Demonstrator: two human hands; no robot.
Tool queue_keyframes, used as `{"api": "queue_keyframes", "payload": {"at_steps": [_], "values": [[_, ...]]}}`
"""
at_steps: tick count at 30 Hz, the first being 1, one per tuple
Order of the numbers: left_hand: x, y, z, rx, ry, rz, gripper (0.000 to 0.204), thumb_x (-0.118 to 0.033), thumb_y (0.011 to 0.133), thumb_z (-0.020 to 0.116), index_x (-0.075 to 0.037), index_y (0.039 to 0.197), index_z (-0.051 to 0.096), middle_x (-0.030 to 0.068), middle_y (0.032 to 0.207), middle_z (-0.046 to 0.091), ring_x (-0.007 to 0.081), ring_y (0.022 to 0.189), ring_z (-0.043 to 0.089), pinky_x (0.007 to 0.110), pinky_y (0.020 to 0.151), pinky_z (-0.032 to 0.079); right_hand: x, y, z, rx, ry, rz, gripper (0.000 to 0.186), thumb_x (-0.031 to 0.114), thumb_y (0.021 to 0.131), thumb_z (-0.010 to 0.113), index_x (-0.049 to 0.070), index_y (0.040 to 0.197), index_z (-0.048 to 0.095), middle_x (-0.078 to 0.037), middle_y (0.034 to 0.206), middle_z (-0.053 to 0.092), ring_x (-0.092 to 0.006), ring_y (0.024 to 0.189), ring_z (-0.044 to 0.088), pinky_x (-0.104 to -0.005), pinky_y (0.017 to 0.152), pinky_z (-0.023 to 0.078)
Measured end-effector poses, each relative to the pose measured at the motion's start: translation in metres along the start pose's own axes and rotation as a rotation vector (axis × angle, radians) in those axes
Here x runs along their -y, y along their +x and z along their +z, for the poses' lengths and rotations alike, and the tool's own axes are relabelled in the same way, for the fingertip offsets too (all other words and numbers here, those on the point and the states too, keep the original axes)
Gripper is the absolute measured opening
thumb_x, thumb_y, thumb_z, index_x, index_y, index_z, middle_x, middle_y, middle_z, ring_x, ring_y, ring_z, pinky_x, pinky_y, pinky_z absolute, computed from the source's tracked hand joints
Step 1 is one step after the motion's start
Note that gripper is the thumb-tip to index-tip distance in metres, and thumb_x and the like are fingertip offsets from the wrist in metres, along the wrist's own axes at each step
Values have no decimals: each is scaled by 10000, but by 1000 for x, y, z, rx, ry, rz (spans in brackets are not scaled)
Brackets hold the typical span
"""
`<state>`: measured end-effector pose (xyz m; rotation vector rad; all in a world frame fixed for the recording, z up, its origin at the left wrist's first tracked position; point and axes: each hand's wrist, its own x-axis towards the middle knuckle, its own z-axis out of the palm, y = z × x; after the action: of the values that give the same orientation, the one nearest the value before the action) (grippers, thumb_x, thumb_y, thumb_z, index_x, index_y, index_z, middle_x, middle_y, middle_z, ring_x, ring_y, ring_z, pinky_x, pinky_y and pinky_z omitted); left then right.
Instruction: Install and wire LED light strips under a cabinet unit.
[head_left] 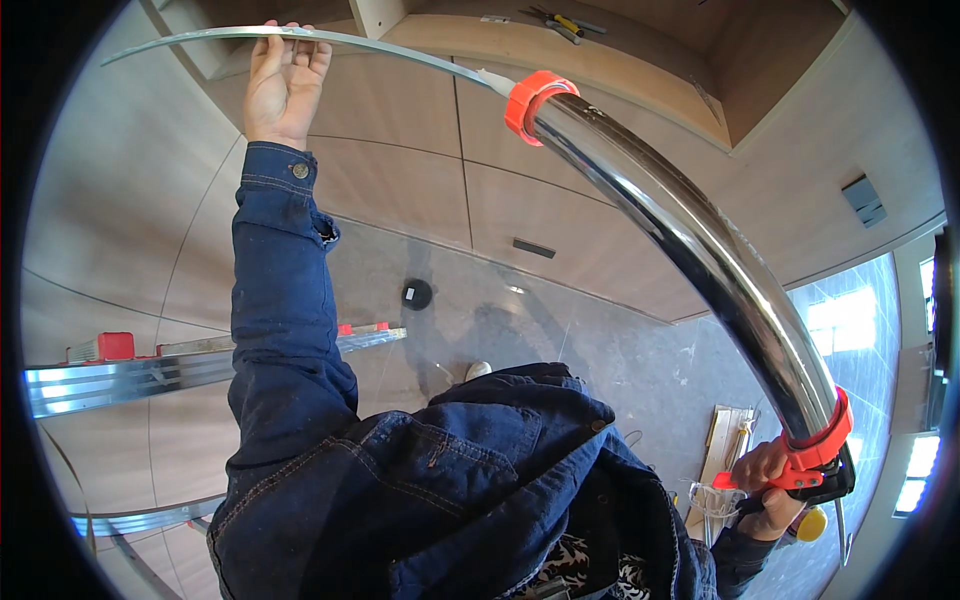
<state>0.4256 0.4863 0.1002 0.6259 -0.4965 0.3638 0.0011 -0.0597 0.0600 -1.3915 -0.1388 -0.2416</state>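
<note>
My left hand is raised at the upper left, its fingers holding a long, thin, pale grey strip from below. The strip runs in a curve from the far left to the nozzle of a caulking gun. That caulking gun has a long chrome barrel with red collars at both ends and slants down to the right. At its lower end my right hand is wrapped round the handle and red trigger. Whether the nozzle tip touches the strip I cannot tell.
Wood-look cabinet fronts face me, with an open shelf above holding several hand tools. A metal ladder with red parts stands at left. On the grey floor are a black round object and wooden boards.
</note>
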Motion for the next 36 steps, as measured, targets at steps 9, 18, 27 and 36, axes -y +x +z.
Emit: {"api": "queue_keyframes", "payload": {"at_steps": [9, 18, 27, 36], "values": [[2, -8, 1, 15, -15, 2, 188, -86, 1027, 608, -78, 1215, 607, 133, 1145, 625, 287, 1093, 608, 491, 1030, 520, -10, -1, -3, 1, 1, 1, 455, 372, 802, 885, 92, 918, 546, -45, 678, 552, -173, 565, 542, -305, 511, 487], [0, -32, 20, 210, -139, -36, 199, -84, 1032, 598, -63, 1230, 602, 143, 1177, 613, 294, 1110, 606, 500, 1057, 513, -4, 5, -1, 58, -29, 91, 461, 371, 790, 893, 94, 920, 547, -44, 682, 551, -173, 568, 544, -306, 512, 490], [4, -37, 23, 265, -162, -60, 202, -96, 1033, 598, -71, 1233, 609, 136, 1176, 624, 293, 1135, 607, 496, 1066, 507, -4, 8, 3, 43, -52, 98, 464, 390, 795, 885, 95, 930, 554, -44, 698, 551, -168, 582, 540, -308, 513, 491], [1, -42, 23, 268, -188, -67, 202, -94, 1028, 605, -68, 1228, 619, 129, 1165, 636, 291, 1129, 607, 495, 1073, 497, -10, 2, 1, 29, -66, 88, 470, 410, 799, 880, 94, 935, 559, -44, 707, 553, -166, 586, 538, -305, 515, 489]]}}
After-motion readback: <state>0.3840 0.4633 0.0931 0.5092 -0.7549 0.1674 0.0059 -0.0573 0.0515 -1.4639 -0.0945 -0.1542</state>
